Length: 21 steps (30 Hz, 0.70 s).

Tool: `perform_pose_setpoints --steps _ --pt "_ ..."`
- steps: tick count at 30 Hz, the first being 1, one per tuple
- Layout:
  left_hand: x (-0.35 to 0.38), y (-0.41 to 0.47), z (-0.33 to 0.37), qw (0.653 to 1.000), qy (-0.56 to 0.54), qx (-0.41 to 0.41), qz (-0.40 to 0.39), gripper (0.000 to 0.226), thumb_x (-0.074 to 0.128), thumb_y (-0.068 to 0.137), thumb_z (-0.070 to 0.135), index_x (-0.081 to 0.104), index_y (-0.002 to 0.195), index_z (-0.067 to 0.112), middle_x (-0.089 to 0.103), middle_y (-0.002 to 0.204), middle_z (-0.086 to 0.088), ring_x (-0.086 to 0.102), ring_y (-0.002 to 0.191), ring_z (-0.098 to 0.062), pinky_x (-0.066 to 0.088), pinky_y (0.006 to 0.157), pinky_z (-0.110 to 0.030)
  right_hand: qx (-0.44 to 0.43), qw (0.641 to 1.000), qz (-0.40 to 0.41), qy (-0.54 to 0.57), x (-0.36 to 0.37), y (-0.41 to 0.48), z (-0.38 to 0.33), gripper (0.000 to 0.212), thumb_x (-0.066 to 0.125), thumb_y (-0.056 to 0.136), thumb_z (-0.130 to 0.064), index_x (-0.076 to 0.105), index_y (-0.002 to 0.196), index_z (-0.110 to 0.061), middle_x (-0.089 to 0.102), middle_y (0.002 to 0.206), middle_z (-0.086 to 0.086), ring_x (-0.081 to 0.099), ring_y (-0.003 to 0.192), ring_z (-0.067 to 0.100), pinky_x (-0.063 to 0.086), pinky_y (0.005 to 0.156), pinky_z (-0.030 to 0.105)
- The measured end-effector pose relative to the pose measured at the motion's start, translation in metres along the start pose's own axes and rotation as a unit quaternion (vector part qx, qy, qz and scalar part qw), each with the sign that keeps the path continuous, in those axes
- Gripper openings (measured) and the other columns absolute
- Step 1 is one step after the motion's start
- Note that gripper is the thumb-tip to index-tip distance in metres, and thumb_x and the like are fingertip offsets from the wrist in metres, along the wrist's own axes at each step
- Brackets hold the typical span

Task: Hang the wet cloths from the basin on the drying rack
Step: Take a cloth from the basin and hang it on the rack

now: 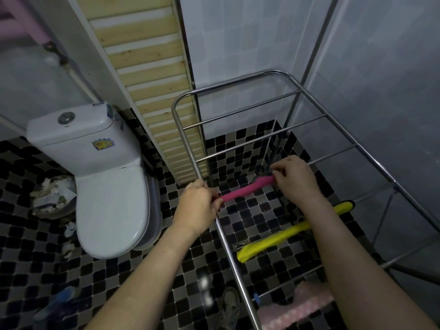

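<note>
My left hand (197,207) is at the left side rail of the steel drying rack (184,136), and its fingers (215,201) are curled tight around one end of a magenta cloth (242,189). My right hand (296,179) is further to the right, over the middle of the rack. Its fingers (277,173) pinch the other end of the same cloth. The cloth is rolled into a thin rope and is stretched between my two hands, across the rack from left to right. I cannot tell if it already lies on a bar or only hangs in the air above one.

Nearer to me, a yellow cloth (269,244) hangs over another bar of the rack. My right forearm passes over it and hides the middle part. Still nearer, at the bottom edge, a pale pink fluffy cloth (297,306) lies over the nearest bars.

Under the rack there is a floor of small black, grey and white tiles (240,225). To the left stands a white toilet (107,186) with the lid closed, and left of it a bin full of crumpled paper (53,196). Behind the rack a panel of wooden slats (152,91) leans against the wall. One shoe (229,303) shows near the bottom, just left of the rack rail.
</note>
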State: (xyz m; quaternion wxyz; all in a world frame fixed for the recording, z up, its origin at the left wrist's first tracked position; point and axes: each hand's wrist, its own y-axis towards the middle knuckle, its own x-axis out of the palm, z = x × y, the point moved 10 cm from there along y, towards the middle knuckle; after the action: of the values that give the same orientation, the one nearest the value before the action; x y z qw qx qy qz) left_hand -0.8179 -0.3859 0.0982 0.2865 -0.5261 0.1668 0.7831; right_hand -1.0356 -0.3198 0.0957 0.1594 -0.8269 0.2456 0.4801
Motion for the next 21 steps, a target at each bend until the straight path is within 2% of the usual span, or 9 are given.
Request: perform_pose_setpoints --steps 2,4,8,11,12,14,16,19,21 --pt "0.001 0.001 0.001 1.0 0.017 0.003 -0.002 0.025 0.057 0.094 0.033 0.072 0.106 0.018 0.048 0.095 0.003 0.045 0.094 -0.013 0.041 0.08 -0.023 -0.032 0.997 -0.065 -0.033 0.014 -0.002 -0.008 0.019 0.057 0.093 -0.018 0.074 0.101 -0.02 0.066 0.097 -0.002 0.058 0.096 0.021 0.051 0.082 0.036" --pt "0.0 0.0 0.004 1.0 0.029 0.01 -0.002 0.027 0.053 0.096 0.034 0.073 0.105 0.018 0.053 0.099 0.0 0.05 0.099 -0.016 0.043 0.085 -0.025 -0.047 0.993 -0.09 -0.058 0.02 -0.003 -0.01 0.022 0.054 0.093 -0.016 0.076 0.094 -0.02 0.069 0.088 0.001 0.059 0.092 0.025 0.052 0.081 0.04" --pt "0.0 -0.001 0.005 0.999 0.033 0.014 -0.007 0.03 0.047 0.099 0.032 0.072 0.101 0.017 0.055 0.103 -0.002 0.051 0.101 -0.018 0.039 0.086 -0.023 -0.06 0.986 -0.11 -0.108 0.023 -0.004 -0.015 0.029 0.043 0.096 -0.013 0.071 0.089 -0.017 0.065 0.09 0.006 0.05 0.094 0.026 0.045 0.075 0.038" --pt "0.0 -0.003 0.003 0.999 0.029 0.011 -0.012 0.03 0.046 0.099 0.033 0.072 0.102 0.018 0.054 0.104 -0.002 0.051 0.102 -0.018 0.039 0.085 -0.023 -0.042 0.985 -0.116 -0.123 0.026 -0.005 -0.013 0.021 0.043 0.095 -0.021 0.059 0.085 -0.028 0.054 0.088 0.006 0.048 0.087 0.025 0.04 0.066 0.035" --pt "0.0 -0.004 0.004 1.0 0.026 0.011 -0.014 0.029 0.046 0.099 0.034 0.071 0.105 0.019 0.053 0.104 -0.001 0.05 0.103 -0.018 0.04 0.086 -0.024 -0.036 0.984 -0.115 -0.132 0.025 -0.005 -0.012 0.017 0.045 0.094 -0.025 0.059 0.087 -0.033 0.051 0.09 0.005 0.049 0.084 0.027 0.042 0.066 0.035" --pt "-0.002 -0.011 0.002 1.0 0.022 0.014 -0.013 0.03 0.047 0.098 0.035 0.066 0.115 0.021 0.053 0.107 -0.001 0.049 0.105 -0.018 0.043 0.087 -0.027 -0.031 0.98 -0.117 -0.157 0.023 -0.01 -0.018 0.019 0.047 0.095 -0.03 0.06 0.107 -0.037 0.049 0.095 0.006 0.052 0.083 0.03 0.046 0.071 0.037" --pt "-0.004 -0.014 0.003 1.0 0.009 0.016 -0.011 0.033 0.046 0.098 0.036 0.06 0.125 0.022 0.054 0.11 -0.001 0.048 0.107 -0.017 0.044 0.087 -0.027 -0.02 0.983 -0.103 -0.151 0.017 -0.012 -0.021 0.028 0.042 0.098 -0.029 0.056 0.123 -0.031 0.05 0.098 0.008 0.052 0.088 0.031 0.049 0.076 0.039" --pt "-0.021 -0.032 -0.01 0.998 -0.042 0.011 0.036 0.03 0.046 0.099 0.032 0.062 0.122 0.022 0.056 0.1 0.002 0.052 0.099 -0.015 0.044 0.081 -0.024 -0.04 0.994 -0.05 -0.092 0.005 -0.022 -0.047 0.03 0.038 0.1 -0.022 0.06 0.118 -0.016 0.061 0.093 0.009 0.049 0.095 0.026 0.046 0.071 0.038" --pt "-0.035 -0.047 -0.022 0.995 -0.081 0.003 0.067 0.026 0.048 0.099 0.026 0.067 0.115 0.019 0.06 0.094 0.002 0.055 0.092 -0.015 0.047 0.08 -0.028 -0.069 0.997 -0.031 -0.034 0.001 -0.033 -0.073 0.029 0.042 0.099 -0.019 0.064 0.117 -0.013 0.069 0.094 0.008 0.056 0.092 0.025 0.048 0.072 0.038"
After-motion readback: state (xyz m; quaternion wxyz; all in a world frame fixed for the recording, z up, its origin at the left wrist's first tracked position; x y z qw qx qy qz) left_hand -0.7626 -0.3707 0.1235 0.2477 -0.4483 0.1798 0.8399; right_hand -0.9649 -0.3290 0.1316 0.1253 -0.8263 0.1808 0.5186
